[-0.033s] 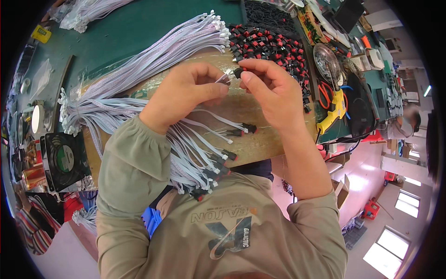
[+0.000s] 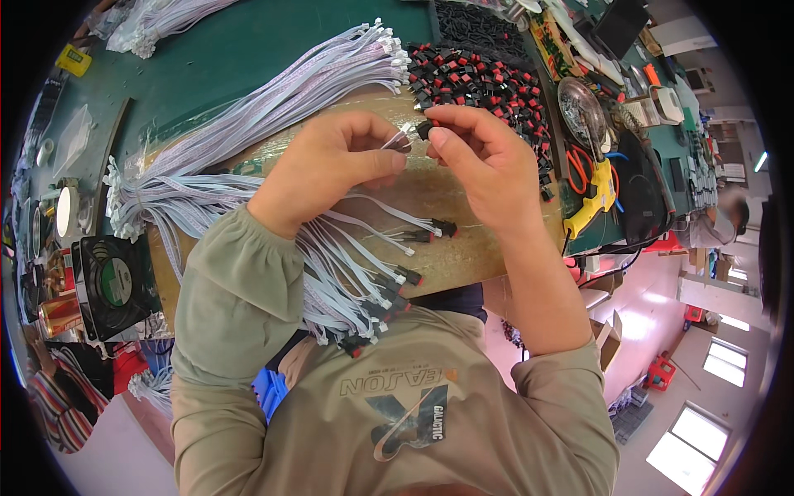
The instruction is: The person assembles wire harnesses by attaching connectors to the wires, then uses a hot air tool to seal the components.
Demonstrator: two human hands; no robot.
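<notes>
My left hand (image 2: 335,161) pinches the end of a thin white cable, whose small white connector (image 2: 405,130) sticks out past the fingertips. Between the thumb and forefinger of my right hand (image 2: 492,165) is a small black switch (image 2: 424,129). It sits right by the connector; whether they touch I cannot tell. Beyond my right hand lies a pile of black and red switches (image 2: 488,83). A long bundle of white cables (image 2: 281,95) runs past my left hand. Below my left wrist, more white cables (image 2: 339,269) fan out, several with black and red switches (image 2: 397,285) on their ends.
A yellow glue gun (image 2: 591,207) and orange-handled scissors (image 2: 577,169) lie at the right, near a metal bowl (image 2: 581,107). A black fan (image 2: 112,285) stands at the left edge. Black pieces (image 2: 480,31) fill a tray at the back. A person (image 2: 728,217) is farther right.
</notes>
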